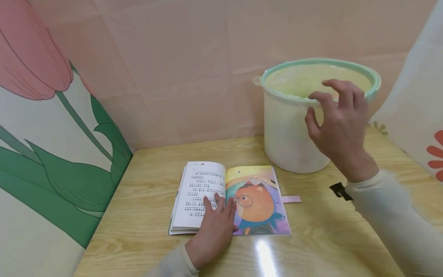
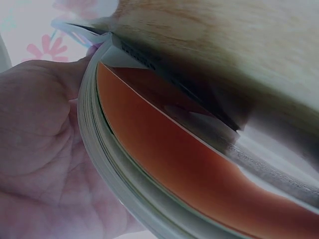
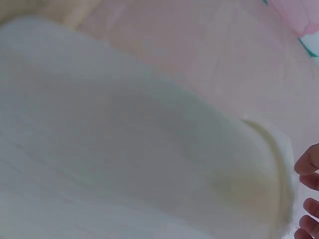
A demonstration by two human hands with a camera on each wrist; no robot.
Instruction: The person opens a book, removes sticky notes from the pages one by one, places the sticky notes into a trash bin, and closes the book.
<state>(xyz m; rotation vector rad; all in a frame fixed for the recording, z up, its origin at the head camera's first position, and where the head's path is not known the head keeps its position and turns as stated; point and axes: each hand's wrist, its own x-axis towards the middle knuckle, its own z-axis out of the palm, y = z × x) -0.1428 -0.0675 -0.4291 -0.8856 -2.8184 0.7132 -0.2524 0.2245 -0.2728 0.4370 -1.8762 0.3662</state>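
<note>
An open book lies on the wooden table, with printed text on its left page and an orange cartoon animal on its right page. My left hand rests across the lower middle of the book, fingers spread over the fold. In the left wrist view its palm is beside the curved page edges. My right hand is raised before the rim of a pale bin, fingers loosely bent and apart, holding nothing that shows. The right wrist view catches only its fingertips near the bin's rim.
The bin has a green rim and a thin liner; its contents cannot be made out. A pink strip sticks out from the book's right side. Fabric walls stand at the back, left and right. A black clip hangs at the right sleeve.
</note>
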